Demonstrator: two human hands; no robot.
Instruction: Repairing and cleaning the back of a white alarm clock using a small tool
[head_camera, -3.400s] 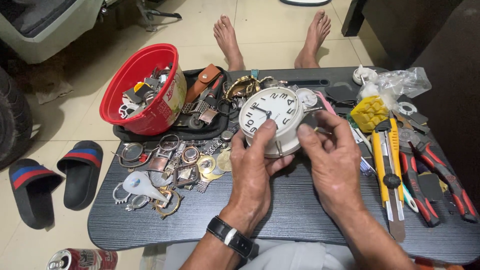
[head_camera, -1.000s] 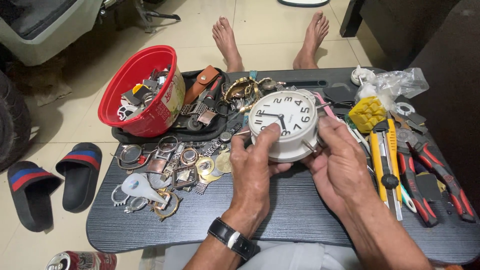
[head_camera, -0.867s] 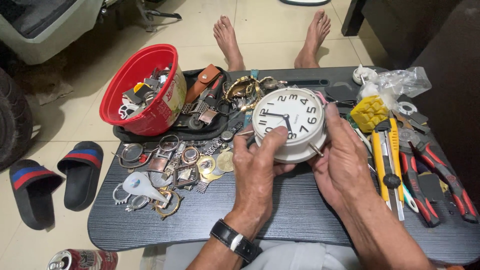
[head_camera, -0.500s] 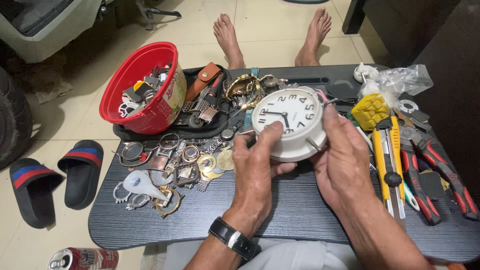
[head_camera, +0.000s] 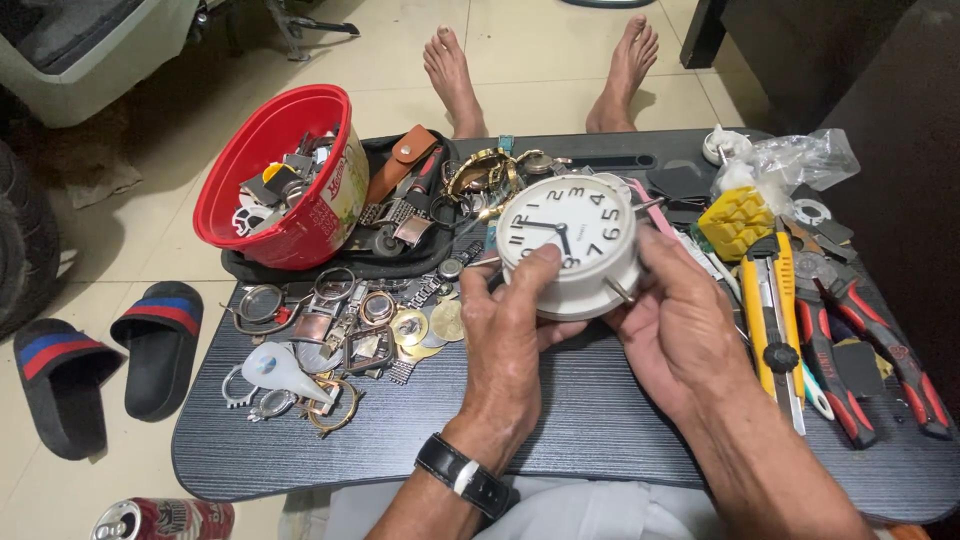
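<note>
I see the white alarm clock (head_camera: 568, 245) tilted further face-up than a second ago, left hand (head_camera: 510, 345) and right hand (head_camera: 682, 330) both clamped round it above the lap desk (head_camera: 600, 430), thumb on the dial.

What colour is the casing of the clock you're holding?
White, matching its dial with black numerals; the clock shows best in the head view, between both hands.

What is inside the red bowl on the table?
The red bowl holds a heap of small parts, black, white and yellow pieces, likely watch parts. What lies lower in the heap is covered and cannot be seen.
</note>
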